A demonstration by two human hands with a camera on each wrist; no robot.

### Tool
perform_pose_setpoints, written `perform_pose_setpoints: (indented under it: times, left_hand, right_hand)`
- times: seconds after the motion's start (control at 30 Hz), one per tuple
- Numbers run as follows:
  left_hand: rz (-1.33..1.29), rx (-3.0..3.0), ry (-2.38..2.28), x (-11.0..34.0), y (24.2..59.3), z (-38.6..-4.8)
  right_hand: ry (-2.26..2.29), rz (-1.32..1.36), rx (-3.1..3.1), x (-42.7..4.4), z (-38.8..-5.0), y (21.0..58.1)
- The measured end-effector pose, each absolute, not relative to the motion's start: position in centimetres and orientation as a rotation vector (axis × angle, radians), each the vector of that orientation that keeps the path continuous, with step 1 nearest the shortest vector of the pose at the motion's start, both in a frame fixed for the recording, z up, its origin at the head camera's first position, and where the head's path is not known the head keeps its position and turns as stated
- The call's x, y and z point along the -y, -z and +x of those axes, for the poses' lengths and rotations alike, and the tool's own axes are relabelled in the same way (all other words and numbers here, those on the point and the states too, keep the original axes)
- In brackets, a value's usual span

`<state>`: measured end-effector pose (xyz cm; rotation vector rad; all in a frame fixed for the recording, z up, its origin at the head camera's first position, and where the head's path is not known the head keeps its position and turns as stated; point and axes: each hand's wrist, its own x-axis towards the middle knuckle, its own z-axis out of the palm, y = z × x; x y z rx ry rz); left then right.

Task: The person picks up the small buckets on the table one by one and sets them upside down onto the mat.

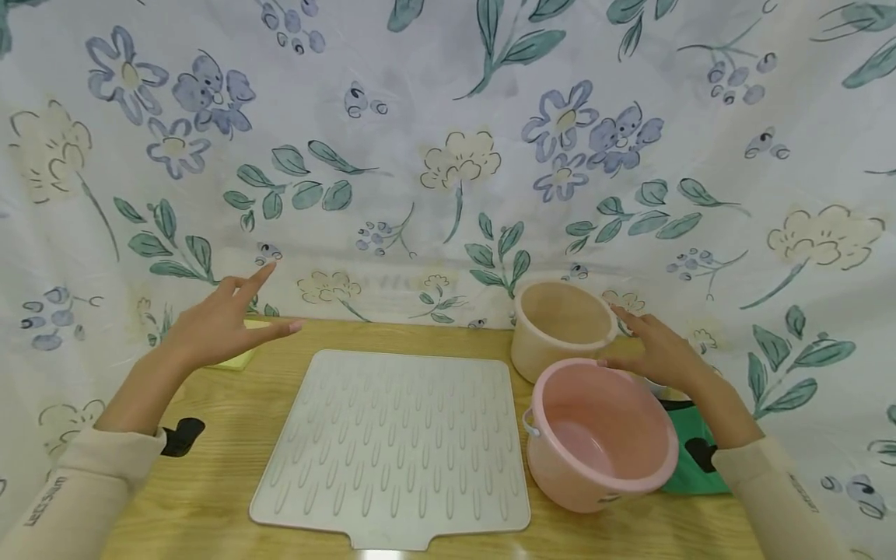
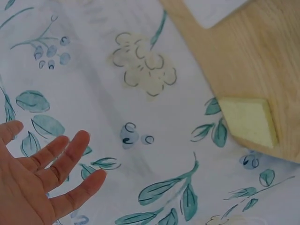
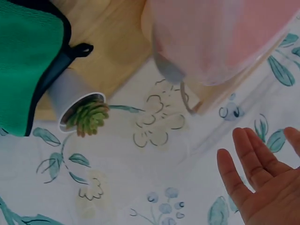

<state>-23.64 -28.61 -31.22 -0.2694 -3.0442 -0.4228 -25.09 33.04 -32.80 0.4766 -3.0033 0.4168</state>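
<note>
My left hand (image 1: pixel 217 323) hovers over the left end of the table with its fingers spread, holding nothing. Below it a pale yellow block (image 2: pixel 248 121), like a sponge or pad, lies at the table's edge. My right hand (image 1: pixel 661 354) is in the air near the far rim of a pink bucket (image 1: pixel 560 478), fingers extended and nothing in them. Whether a fingertip touches a rim in the head view I cannot tell. A cream bucket (image 1: pixel 530 351) stands behind the pink one. Between the hands lies a white ribbed board (image 1: pixel 392 443) with a tab at its front.
Right of the pink bucket are a green cloth (image 3: pixel 30 61) with dark edging and a small pot (image 3: pixel 70 91) holding a succulent (image 3: pixel 89 117). A floral curtain (image 1: pixel 392 194) hangs behind the wooden table (image 1: pixel 210 482) and along its sides.
</note>
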Motion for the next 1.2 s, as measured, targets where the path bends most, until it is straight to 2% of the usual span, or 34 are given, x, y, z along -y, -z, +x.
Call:
perform_pose_setpoints:
  times: [0.17, 0.43, 1.2]
  left_hand:
    - [-0.304, 3.052, 0.495, 28.9, 31.8, -22.9]
    - [-0.449, 3.009, 0.715, 29.0, 33.6, -20.8]
    - [-0.489, 2.927, 0.974, 29.6, 38.0, -18.1]
  right_hand:
    - [-0.521, 0.439, 3.019, -33.9, -24.0, 33.3]
    - [-0.803, 0.532, 2.893, -35.1, -21.0, 35.1]
    - [-0.898, 0.371, 2.862, -37.5, -16.7, 38.8]
